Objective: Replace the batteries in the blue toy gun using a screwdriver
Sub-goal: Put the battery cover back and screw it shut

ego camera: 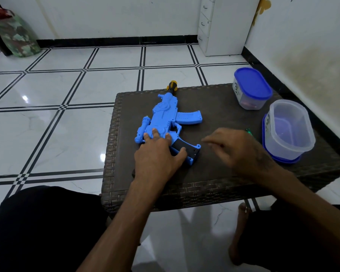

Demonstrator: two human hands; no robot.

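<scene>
Left hand (157, 152) flat, fingers spread, pinning toy gun (163, 116) mid-frame on surface (224, 173); right hand (238, 148) loose, empty. Keep gun steady; screwdriver not clearly visible.

Bare forearms, no sleeves visible. Left hand (157, 152) and right hand (238, 152) ungloved, no rings seen. Black legwear (47, 228). Bare foot (241, 232).
</scene>
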